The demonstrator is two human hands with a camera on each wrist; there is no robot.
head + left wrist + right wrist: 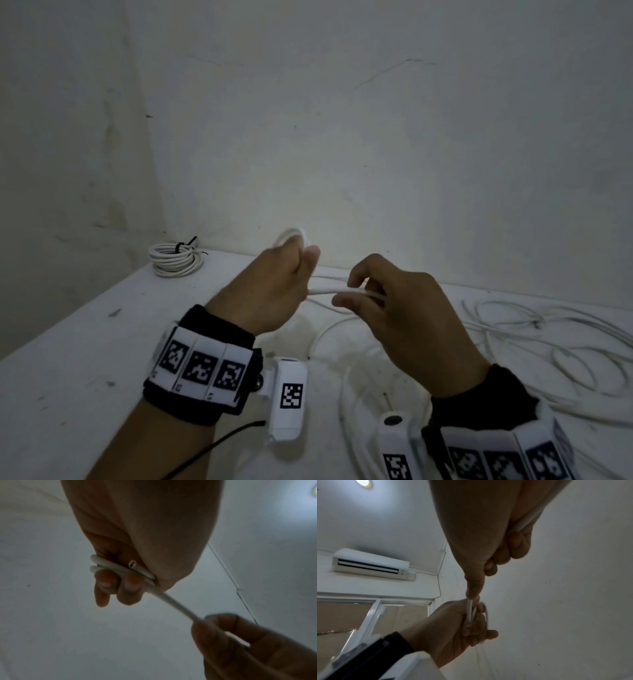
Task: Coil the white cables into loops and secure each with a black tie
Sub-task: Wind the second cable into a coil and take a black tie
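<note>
My left hand [291,270] is raised above the table and grips a small loop of white cable [337,291]; the loop's top shows above the fist [291,234]. In the left wrist view its fingers [130,586] curl round two turns and a cut cable end [132,564]. My right hand [363,291] pinches the same cable just right of the left hand, and the strand runs taut between them [173,602]. In the right wrist view the cable [469,609] passes from my right thumb into the left fist. A finished coil with a black tie [176,258] lies at the table's back left corner.
Loose white cable [534,346] sprawls in wide loops over the right half of the white table [85,359] and trails below my hands. A wall stands close behind the table. A black wire [219,442] runs from my left wrist camera.
</note>
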